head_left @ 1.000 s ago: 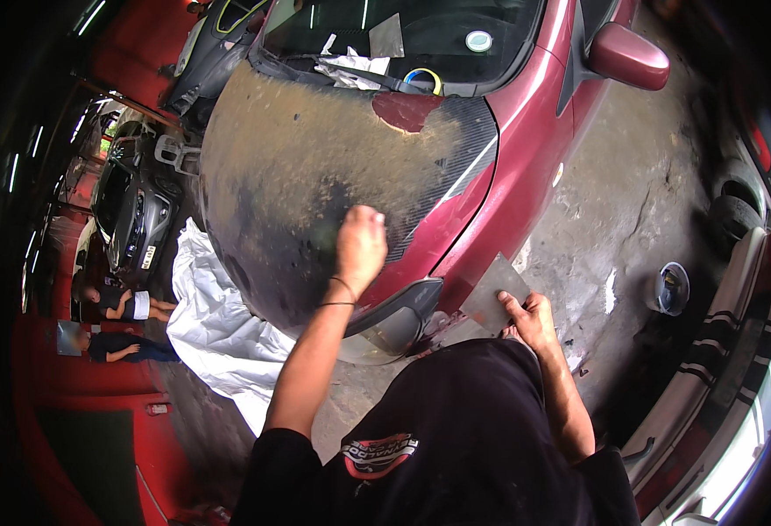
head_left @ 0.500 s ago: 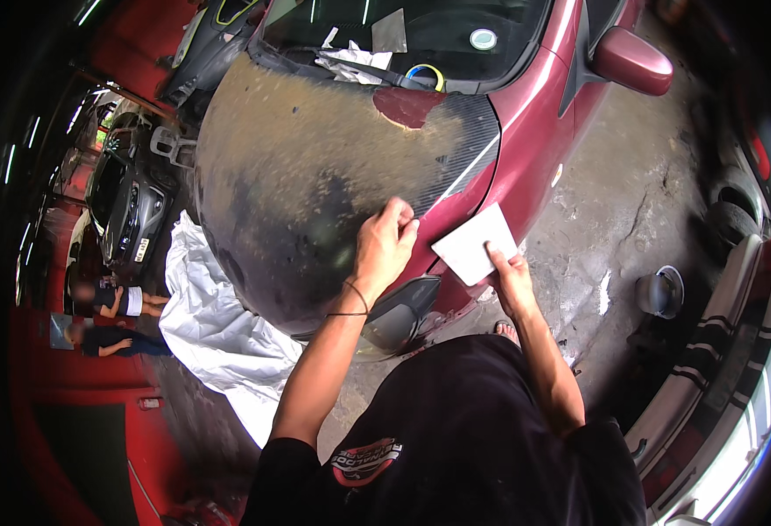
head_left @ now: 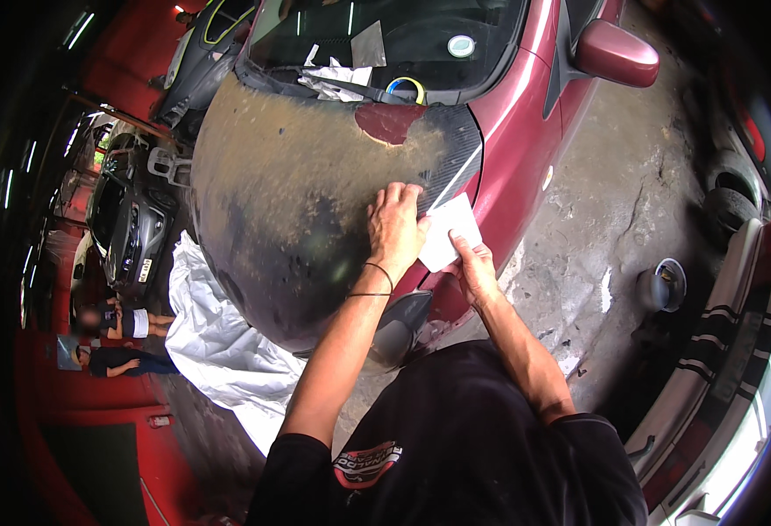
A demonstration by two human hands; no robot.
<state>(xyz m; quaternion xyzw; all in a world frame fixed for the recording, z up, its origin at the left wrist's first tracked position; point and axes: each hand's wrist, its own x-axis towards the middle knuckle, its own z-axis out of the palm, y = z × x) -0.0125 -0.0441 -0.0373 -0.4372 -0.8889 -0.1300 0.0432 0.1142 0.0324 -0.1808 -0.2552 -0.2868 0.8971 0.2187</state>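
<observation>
A dark red car's hood (head_left: 298, 167) lies before me, its surface a mottled brown and black, with a carbon-fibre-patterned strip (head_left: 457, 153) along its right side. My left hand (head_left: 394, 226) rests on the hood near that strip, fingers apart and slightly bent. Its thumb comes up to the left edge of a flat white square piece (head_left: 447, 228), though contact is hard to make out. My right hand (head_left: 475, 267) grips this piece at its lower right, thumb on top and fingers hidden beneath. The piece is over the hood's right edge and the fender.
Yellow-and-blue tape roll (head_left: 406, 88), crumpled paper (head_left: 337, 81) and a grey sheet (head_left: 369, 44) lie by the windshield. White cloth (head_left: 223, 337) drapes to the floor at left. A metal bucket (head_left: 663, 286) stands at right, near bumpers (head_left: 710, 351). Two people (head_left: 118, 359) are at far left.
The white piece has moved left and up with my right hand, close to my left hand. My left hand's fingers have uncurled onto the hood. The whole view has shifted slightly.
</observation>
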